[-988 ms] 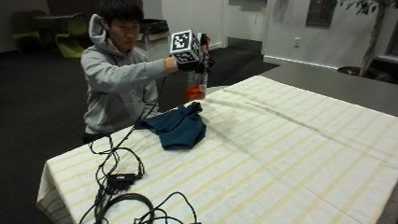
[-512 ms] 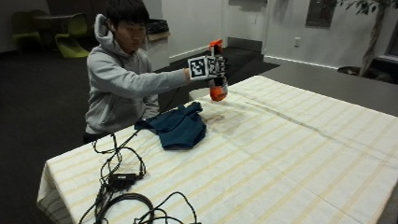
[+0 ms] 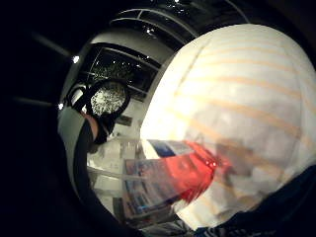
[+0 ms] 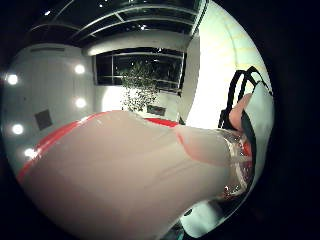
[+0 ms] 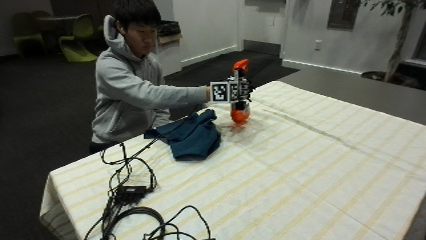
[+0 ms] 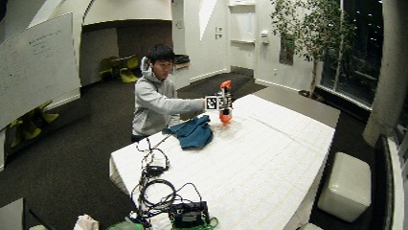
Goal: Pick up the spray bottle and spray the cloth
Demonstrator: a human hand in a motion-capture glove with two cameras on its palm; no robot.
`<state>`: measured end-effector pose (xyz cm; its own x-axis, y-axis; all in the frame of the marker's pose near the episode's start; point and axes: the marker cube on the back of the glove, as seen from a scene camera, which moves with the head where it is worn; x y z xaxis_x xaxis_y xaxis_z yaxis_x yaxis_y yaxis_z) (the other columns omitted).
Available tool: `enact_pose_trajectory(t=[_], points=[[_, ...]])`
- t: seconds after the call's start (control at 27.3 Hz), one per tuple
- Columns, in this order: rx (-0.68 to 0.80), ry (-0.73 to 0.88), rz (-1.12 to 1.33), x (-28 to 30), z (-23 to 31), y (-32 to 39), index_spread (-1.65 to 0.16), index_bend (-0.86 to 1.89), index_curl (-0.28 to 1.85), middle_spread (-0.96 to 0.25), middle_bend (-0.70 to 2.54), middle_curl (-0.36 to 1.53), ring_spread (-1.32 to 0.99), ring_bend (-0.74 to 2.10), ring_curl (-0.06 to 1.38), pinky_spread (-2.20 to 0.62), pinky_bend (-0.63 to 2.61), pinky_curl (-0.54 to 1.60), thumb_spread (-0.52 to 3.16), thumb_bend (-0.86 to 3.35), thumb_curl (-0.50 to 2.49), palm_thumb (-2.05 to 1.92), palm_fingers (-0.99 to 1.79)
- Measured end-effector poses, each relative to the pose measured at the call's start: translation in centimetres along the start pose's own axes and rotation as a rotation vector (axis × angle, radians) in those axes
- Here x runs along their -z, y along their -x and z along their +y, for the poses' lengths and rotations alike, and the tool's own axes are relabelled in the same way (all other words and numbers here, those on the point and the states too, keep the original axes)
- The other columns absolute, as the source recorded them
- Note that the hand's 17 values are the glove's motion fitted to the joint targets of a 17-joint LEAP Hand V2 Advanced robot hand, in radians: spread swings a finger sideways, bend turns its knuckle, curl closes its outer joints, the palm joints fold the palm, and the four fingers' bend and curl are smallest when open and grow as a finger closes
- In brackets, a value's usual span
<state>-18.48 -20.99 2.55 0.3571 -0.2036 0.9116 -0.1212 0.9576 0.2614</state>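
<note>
Fingers of the gloved right hand (image 5: 241, 91) are curled round the neck of the spray bottle (image 5: 239, 110), holding it upright at upper centre of the outside view, its orange base low over the striped tablecloth (image 5: 319, 165) (touching or just clear, I cannot tell). Left of it in the frame, apart from it, the blue cloth (image 5: 191, 135) lies crumpled on the table. Close to the palm, the bottle's label (image 3: 153, 177) shows blue and white panels, its writing unreadable.
</note>
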Motion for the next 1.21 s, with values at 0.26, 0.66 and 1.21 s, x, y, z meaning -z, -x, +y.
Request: enact_pose_trajectory(t=[0.26,0.66,1.21], points=[[-0.04,-0.144,0.014,0.2,-1.1,-0.6,-0.21,0.33,0.5,-0.12,0.53,0.46,-0.16,0.42,0.42,-0.3,0.41,0.39,0.19,-0.05,0.74,0.92,1.34],[-0.052,0.095,0.12,4.4,-0.7,-1.8,-0.29,0.05,0.44,-0.08,0.31,0.42,-0.11,0.27,0.43,-0.06,0.5,0.46,0.54,-0.05,0.66,0.89,0.27],[-0.025,0.094,0.157,8.9,1.7,-0.9,-0.36,0.09,0.24,0.03,0.2,0.35,-0.03,0.22,0.33,0.14,0.6,0.39,0.72,-0.04,0.51,0.77,0.02]])
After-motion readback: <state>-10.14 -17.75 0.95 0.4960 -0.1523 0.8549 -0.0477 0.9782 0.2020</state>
